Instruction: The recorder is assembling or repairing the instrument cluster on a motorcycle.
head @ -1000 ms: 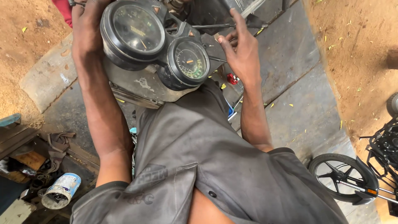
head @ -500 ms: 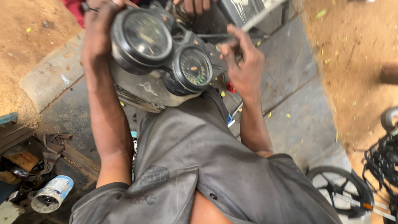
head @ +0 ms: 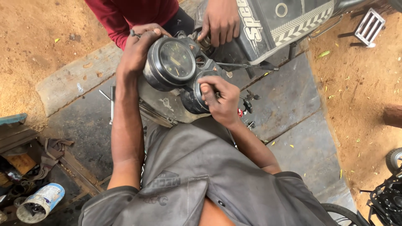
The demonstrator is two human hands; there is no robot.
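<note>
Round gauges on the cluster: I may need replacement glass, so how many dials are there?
2. The larger dial sits beside the left hand; the smaller dial is below it, mostly covered by the right hand. More could be hidden.

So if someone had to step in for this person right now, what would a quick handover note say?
Left hand: gripping the top edge of the large round gauge on the instrument cluster.
Right hand: fingers on the smaller gauge, covering most of it.
Another person's hand, in a red sleeve, holds the parts just behind the cluster, by the motorcycle's dark body panel.
Cluster is lifted, not lying on the ground. Whether it is detached cannot be told.
</note>
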